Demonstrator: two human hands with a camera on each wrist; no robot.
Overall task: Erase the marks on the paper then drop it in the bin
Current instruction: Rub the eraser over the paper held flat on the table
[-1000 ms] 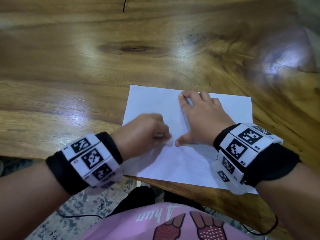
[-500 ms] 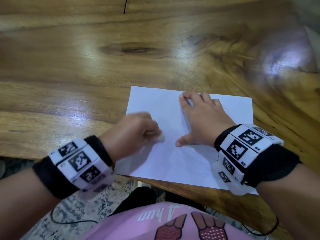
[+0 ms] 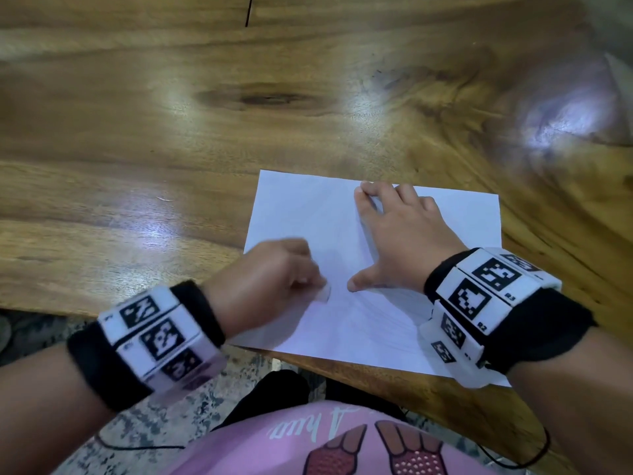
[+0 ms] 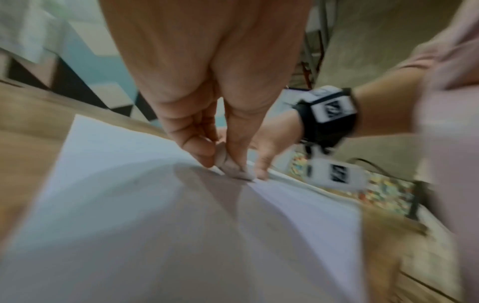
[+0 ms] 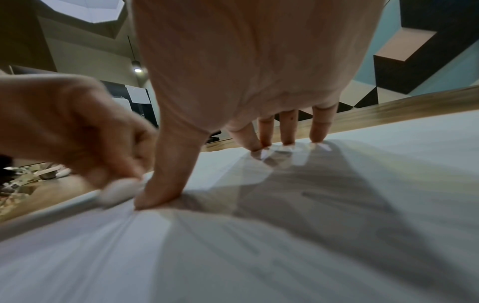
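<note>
A white sheet of paper (image 3: 308, 214) lies near the front edge of the wooden table (image 3: 171, 132), its near right corner hanging over the edge. My left hand (image 3: 274, 279) pinches a small white eraser (image 3: 323, 292) and holds its tip against the paper (image 4: 129, 205); the eraser (image 4: 228, 164) shows between thumb and fingers. My right hand (image 3: 394, 234) lies flat on the sheet with fingers straight and thumb spread, pressing it down. In the right wrist view the fingertips (image 5: 287, 135) and thumb press the paper (image 5: 259, 246), with the eraser (image 5: 118, 190) beside the thumb. Faint pencil lines show near the thumb.
The table stretches wide and bare beyond the paper, with a dark knot (image 3: 253, 97) in the wood. A patterned floor (image 3: 154, 416) and a black cable (image 3: 137, 447) lie below the table edge. No bin is in view.
My left hand with the eraser went left and came back right toward the thumb, a rubbing stroke. The right hand and the paper stayed where they were.
</note>
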